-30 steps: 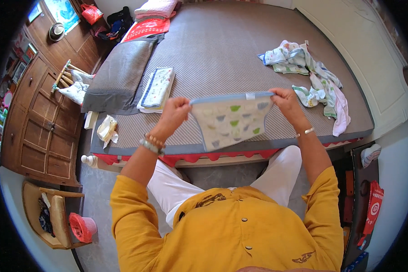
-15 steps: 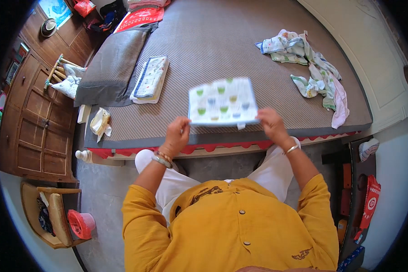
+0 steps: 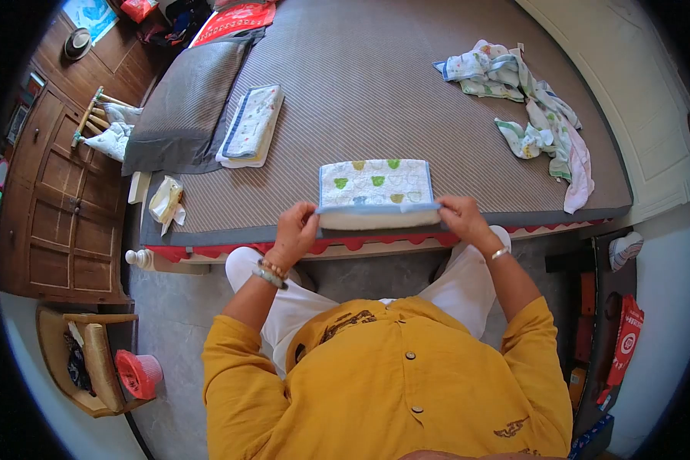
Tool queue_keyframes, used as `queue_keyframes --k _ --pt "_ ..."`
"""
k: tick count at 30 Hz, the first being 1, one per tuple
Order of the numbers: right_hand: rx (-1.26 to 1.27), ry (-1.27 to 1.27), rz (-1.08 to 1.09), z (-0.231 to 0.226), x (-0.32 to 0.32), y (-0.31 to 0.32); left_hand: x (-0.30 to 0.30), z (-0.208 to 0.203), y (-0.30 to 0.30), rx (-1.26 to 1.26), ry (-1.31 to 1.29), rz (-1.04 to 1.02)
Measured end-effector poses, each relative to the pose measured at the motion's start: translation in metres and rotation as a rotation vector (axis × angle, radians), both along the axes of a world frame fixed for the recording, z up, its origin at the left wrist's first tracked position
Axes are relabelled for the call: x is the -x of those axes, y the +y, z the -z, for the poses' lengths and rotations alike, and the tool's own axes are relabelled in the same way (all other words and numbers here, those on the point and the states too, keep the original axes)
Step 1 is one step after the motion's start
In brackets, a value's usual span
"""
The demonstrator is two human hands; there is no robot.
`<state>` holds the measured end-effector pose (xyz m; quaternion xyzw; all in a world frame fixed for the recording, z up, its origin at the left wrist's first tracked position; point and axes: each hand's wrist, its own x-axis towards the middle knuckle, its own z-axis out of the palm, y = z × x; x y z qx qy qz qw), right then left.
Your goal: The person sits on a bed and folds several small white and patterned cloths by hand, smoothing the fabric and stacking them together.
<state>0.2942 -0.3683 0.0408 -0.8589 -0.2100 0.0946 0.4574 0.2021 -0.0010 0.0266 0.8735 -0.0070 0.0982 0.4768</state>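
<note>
A small white towel (image 3: 375,184) with green and tan printed shapes and blue edging is held at the near edge of the bed (image 3: 360,92). My left hand (image 3: 295,234) pinches its near left corner, and my right hand (image 3: 464,219) grips the near right corner. Between them the blue-edged side is stretched straight, with a pale strip of cloth hanging below it. The far part of the towel rests on the mat. To the left lies a folded stack of towels (image 3: 251,126). On the right is a loose heap of crumpled small towels (image 3: 537,107), one of them pink.
An opened tissue pack (image 3: 166,202) sits at the bed's near left corner, by a grey-covered pillow (image 3: 188,107). A wooden cabinet (image 3: 54,199), a chair (image 3: 92,360) and a pink bin (image 3: 139,374) stand left. A dark shelf (image 3: 606,337) is at the right.
The towel has come down from the air onto the bed's edge, its far part now lying on the mat. Both hands keep hold of its corners.
</note>
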Motion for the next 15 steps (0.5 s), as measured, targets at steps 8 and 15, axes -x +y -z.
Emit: queue_keyframes --k 8,15 --pt "0.057 -0.293 0.204 0.032 -0.088 0.041 -0.093 0.018 -0.004 -0.068 0.048 -0.274" --pt "0.241 -0.471 0.301 0.068 -0.104 0.053 -0.108 0.040 -0.010 -0.216 0.010 -0.375"
